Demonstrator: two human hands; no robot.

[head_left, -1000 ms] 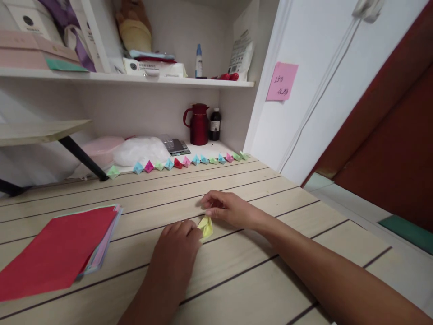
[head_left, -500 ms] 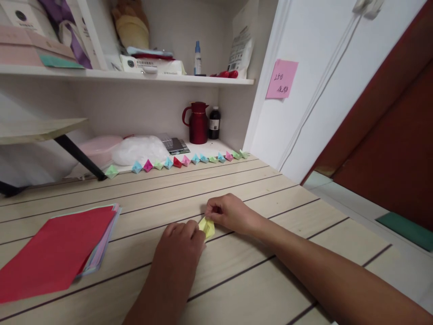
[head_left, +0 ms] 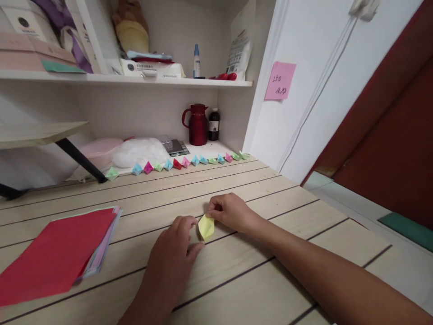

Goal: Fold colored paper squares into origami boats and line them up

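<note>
Paper [head_left: 206, 228], yellow and folded, is sitting well in from the worktop's [head_left: 237, 298] back edge. The right hand [head_left: 230, 211] is pinching its far corner between thumb and fingertips; the left hand [head_left: 174, 246] is curving just beside it, thumb and fingers apart. Gentle pinching should be sparing its creases.

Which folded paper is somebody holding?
The yellow paper, pinched in the right hand. The other folded papers sit in a row along the back of the table.

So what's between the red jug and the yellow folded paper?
The head view shows a row of colourful origami boats, then striped tabletop, between the jug and the folded paper.
</note>
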